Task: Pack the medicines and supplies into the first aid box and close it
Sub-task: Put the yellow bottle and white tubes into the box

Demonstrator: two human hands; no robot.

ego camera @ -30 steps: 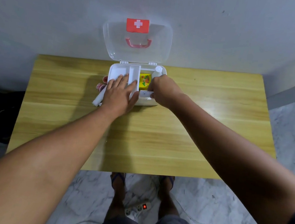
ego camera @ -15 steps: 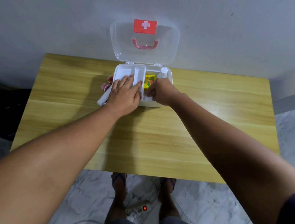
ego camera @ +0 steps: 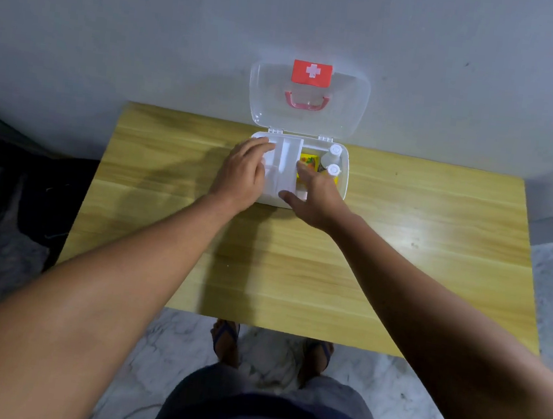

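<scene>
Box (ego camera: 343, 182): white plastic base with rounded corners, standing at the far edge of the table (ego camera: 296, 266), about mid-width, against the wall (ego camera: 151, 23). The lid (ego camera: 343, 113) is clear, hinged at the far side, fully open and upright against the wall. It carries a red label (ego camera: 312, 72) with a white cross and a pink handle (ego camera: 306, 104) below it.

Contents: a white tray (ego camera: 287, 162) with raised dividers fills the left half. Just right of it lies a yellow packet (ego camera: 309, 161) with a coloured print. At the far right stand two bottles (ego camera: 333, 170) with white caps, one behind the other, upright and touching or nearly so.

Left hand (ego camera: 243, 171): lies palm down over the left end of the box, fingers fairly straight and reaching onto the tray. It grasps nothing that can be seen; what lies beneath the palm is hidden.

Right hand (ego camera: 319, 197): spread over the near right part of the box, fingers loose and apart, thumb pointing left along the near rim, forefinger tip at the yellow packet. It is released and holds nothing.

The person stands at the near edge of the table on a marble floor (ego camera: 417, 415). A dark bag (ego camera: 48, 204) lies on the floor at the left.
</scene>
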